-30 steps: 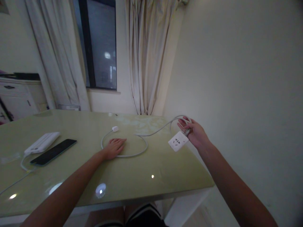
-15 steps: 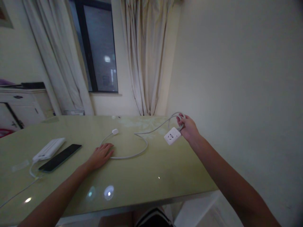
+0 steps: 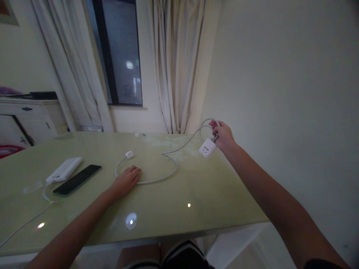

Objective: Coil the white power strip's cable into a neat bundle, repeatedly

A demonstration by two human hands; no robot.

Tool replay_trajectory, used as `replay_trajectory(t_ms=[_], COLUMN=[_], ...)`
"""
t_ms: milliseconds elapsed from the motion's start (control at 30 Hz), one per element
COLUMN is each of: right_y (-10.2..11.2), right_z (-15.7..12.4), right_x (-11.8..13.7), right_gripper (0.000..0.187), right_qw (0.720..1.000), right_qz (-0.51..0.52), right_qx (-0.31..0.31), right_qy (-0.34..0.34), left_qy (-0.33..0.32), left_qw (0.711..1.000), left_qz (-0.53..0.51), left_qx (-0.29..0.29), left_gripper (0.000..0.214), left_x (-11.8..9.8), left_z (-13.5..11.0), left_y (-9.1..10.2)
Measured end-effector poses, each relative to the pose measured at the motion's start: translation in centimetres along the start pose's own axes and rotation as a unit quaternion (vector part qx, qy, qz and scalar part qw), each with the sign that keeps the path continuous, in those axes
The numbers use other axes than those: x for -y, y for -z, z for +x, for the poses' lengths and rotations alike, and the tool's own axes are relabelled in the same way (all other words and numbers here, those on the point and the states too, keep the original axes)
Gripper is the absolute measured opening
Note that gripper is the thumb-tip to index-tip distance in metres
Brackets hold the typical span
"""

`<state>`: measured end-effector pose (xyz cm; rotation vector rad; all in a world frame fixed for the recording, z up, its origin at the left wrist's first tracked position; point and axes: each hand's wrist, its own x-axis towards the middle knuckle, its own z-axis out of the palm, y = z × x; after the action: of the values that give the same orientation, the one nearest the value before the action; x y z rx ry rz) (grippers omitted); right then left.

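Observation:
My right hand is closed around the cord end of a small white socket block, held just above the right edge of the pale green glass table. From the block a white cable loops across the tabletop to a white plug. My left hand lies flat on the table, fingers stretched out, pressing on the cable's loop.
A white power bank and a dark phone lie at the table's left, with a thin cable trailing toward the front edge. A window, curtains and a white cabinet stand behind; a bare wall is on the right.
My right hand has carried the socket block farther away, toward the wall and curtain. My left hand has stayed flat on the cable loop.

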<state>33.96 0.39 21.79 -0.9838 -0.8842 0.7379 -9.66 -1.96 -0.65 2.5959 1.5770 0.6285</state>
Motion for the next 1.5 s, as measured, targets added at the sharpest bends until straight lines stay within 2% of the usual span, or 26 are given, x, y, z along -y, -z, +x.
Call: replay_trajectory(t_ms=[67, 167, 300, 400, 467, 533, 600, 700, 867, 1033, 1233, 1367, 1433, 1500], right_y=[-0.2, -1.0, -2.8, -4.1, -4.6, -4.8, -4.7, -4.1, -3.0, -2.1, -0.7, 1.0, 1.9, 2.5], right_z=[-1.0, -3.2, -7.4, -10.8, -12.5, -13.4, -13.5, -12.1, -9.0, -6.9, -3.9, -1.4, -0.5, -0.2], right_x=[0.6, 1.3, 2.1, 2.8, 3.3, 3.5, 3.4, 2.5, 0.0, -0.9, 0.8, 3.2, 4.4, 5.5], right_gripper=[0.041, 0.044, 0.046, 0.049, 0.051, 0.05, 0.05, 0.051, 0.05, 0.05, 0.047, 0.042, 0.039, 0.036], right_qw=[0.998, 0.992, 0.982, 0.972, 0.963, 0.956, 0.954, 0.962, 0.978, 0.978, 0.967, 0.955, 0.952, 0.957], right_qz=[0.027, 0.071, 0.087, 0.088, 0.088, 0.088, 0.079, 0.043, 0.037, 0.105, 0.206, 0.256, 0.266, 0.262], right_qx=[0.036, 0.069, 0.136, 0.191, 0.229, 0.254, 0.264, 0.246, 0.166, 0.097, -0.021, -0.123, -0.141, -0.122], right_qy=[-0.034, -0.078, -0.102, -0.108, -0.11, -0.115, -0.12, -0.108, -0.117, -0.15, -0.15, -0.089, -0.053, -0.028], left_qy=[-0.003, -0.013, -0.04, -0.068, -0.052, -0.03, -0.024, 0.008, 0.111, 0.155, 0.116, 0.046, -0.006, -0.056], left_qw=[1.0, 0.998, 0.98, 0.956, 0.945, 0.936, 0.926, 0.917, 0.936, 0.934, 0.93, 0.914, 0.922, 0.939], left_qz=[-0.006, -0.041, -0.119, -0.174, -0.219, -0.287, -0.347, -0.383, -0.282, -0.257, -0.271, -0.321, -0.328, -0.312], left_qx=[-0.008, -0.043, -0.154, -0.226, -0.236, -0.202, -0.147, -0.11, -0.181, -0.196, -0.218, -0.243, -0.207, -0.137], left_gripper=[0.037, 0.033, 0.038, 0.059, 0.069, 0.062, 0.042, 0.04, 0.032, 0.026, 0.026, 0.031, 0.033, 0.032], left_x=[-1.3, -4.4, -10.1, -14.1, -15.9, -16.7, -16.4, -14.5, -10.3, -7.7, -8.0, -8.4, -8.8, -9.3], left_z=[0.5, 1.9, 4.2, 5.9, 7.1, 8.1, 8.8, 9.6, 10.8, 11.8, 10.9, 10.0, 9.6, 9.3], left_y=[0.0, 0.2, 0.9, 1.5, 1.8, 2.1, 2.0, 1.7, 1.4, 0.8, -0.4, -0.8, -1.0, -1.3])
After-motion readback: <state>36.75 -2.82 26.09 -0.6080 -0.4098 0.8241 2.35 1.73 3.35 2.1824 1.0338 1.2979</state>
